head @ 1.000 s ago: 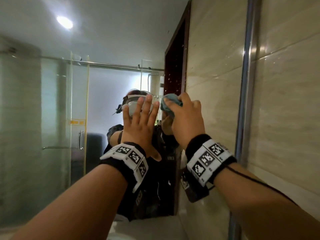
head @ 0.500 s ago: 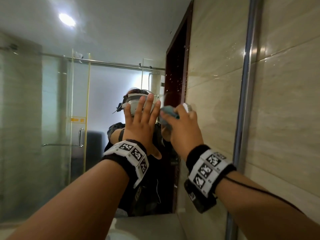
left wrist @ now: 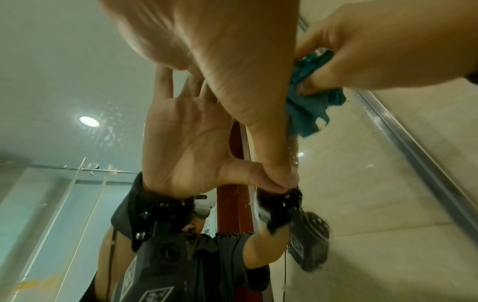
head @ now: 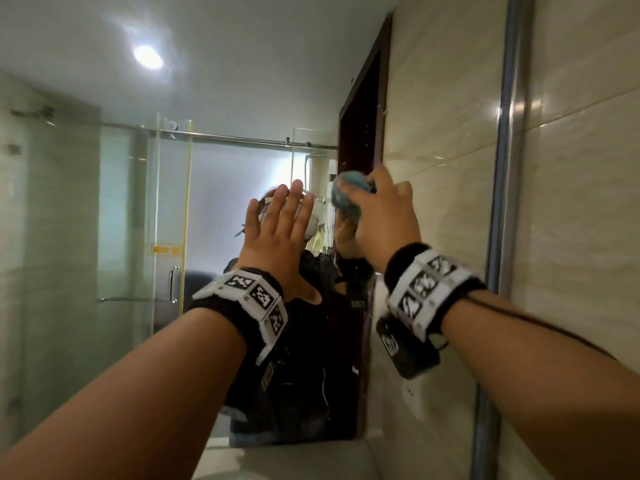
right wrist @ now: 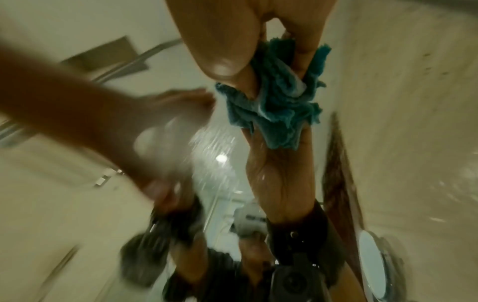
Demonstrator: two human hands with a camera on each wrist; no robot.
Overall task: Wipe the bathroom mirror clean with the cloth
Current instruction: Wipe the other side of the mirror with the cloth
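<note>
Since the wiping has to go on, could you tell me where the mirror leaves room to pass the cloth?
Free glass lies left of the left hand and above both hands. It is crowded where the right hand holds the cloth close beside the left hand on the mirror.

One crumpled teal terry cloth (head: 348,197) is in view, bunched in the grip of one right hand (head: 382,216). One left hand (head: 280,237) lies flat, fingers spread, on the one large wall mirror (head: 104,220). Two black wrist straps with white coded marker tiles show, one on the left forearm (head: 256,299) and one on the right (head: 427,287). One vertical metal strip (head: 507,168) runs down the beige tiled wall at the right.
</note>
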